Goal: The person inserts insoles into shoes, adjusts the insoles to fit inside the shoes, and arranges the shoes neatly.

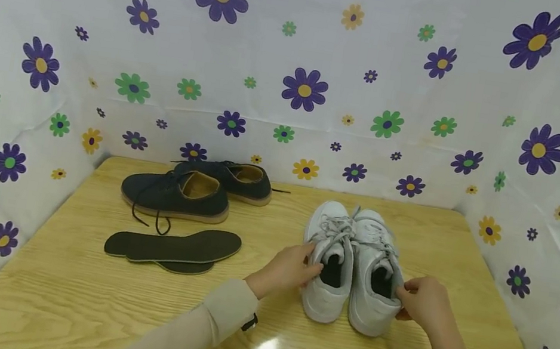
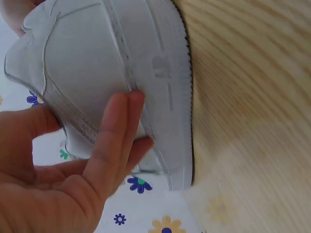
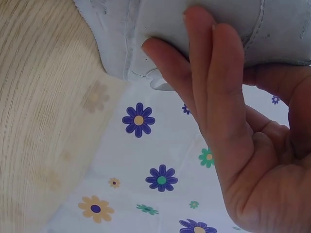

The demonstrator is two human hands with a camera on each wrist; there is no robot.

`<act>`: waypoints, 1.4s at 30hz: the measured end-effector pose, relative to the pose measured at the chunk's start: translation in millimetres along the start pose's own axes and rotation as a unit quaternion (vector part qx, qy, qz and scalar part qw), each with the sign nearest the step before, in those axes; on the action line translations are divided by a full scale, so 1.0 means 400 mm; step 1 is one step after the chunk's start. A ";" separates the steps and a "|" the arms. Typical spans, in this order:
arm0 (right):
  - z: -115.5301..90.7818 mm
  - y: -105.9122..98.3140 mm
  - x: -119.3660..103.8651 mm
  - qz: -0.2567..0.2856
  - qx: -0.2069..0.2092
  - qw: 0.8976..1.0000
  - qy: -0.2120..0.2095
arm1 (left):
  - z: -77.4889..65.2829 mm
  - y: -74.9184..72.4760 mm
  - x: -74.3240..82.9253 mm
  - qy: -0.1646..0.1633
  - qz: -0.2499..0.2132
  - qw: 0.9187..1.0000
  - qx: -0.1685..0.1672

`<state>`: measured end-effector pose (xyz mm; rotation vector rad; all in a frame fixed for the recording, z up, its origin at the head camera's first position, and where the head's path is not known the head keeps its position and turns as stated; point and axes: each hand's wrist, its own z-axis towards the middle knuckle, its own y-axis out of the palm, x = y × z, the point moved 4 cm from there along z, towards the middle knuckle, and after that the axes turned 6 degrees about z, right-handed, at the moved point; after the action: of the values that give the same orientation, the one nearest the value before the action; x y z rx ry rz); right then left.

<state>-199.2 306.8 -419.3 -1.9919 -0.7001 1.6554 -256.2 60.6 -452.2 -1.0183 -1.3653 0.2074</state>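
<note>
Two white lace-up sneakers stand side by side on the wooden table, toes toward the back wall. My left hand point(image 1: 289, 269) grips the outer side of the left white sneaker point(image 1: 321, 304), thumb at the collar edge and fingers against the outside. In the left wrist view, those fingertips point(image 2: 136, 99) lie on the sneaker's side just above its sole. My right hand point(image 1: 426, 305) pinches the collar of the right white sneaker point(image 1: 367, 317). Seen from the right wrist, its fingers point(image 3: 201, 53) press the outer side, while the thumb is partly hidden behind the collar.
A dark lace-up shoe point(image 1: 175, 198) lies at the back left, with another dark shoe point(image 1: 251, 182) behind it. Two black insoles point(image 1: 176, 248) overlap in front of them. Flower-printed cloth point(image 1: 276, 53) walls the table point(image 1: 76, 301) at the back and both sides.
</note>
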 end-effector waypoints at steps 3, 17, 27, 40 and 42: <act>-0.005 -0.002 0.008 0.000 -0.001 1.000 0.006 | 0.019 -0.011 -0.021 0.001 0.009 0.999 -0.036; -0.025 0.007 0.019 0.000 0.005 1.000 0.022 | 0.118 -0.285 -0.187 -0.111 0.082 0.968 0.208; -0.014 -0.002 -0.002 -0.008 0.007 1.000 0.016 | 0.108 -0.248 -0.205 -0.094 0.079 0.973 0.193; -0.006 0.009 -0.005 -0.002 0.009 1.000 0.015 | 0.001 -0.164 -0.149 -0.021 0.186 0.970 0.154; -0.005 0.011 -0.005 0.002 0.010 1.000 0.016 | -0.021 -0.148 -0.135 0.003 0.189 0.974 0.128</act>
<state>-197.0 302.3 -420.2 -2.0031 -0.6654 1.6234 -287.7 -13.5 -447.8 -1.0501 -1.0959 0.6481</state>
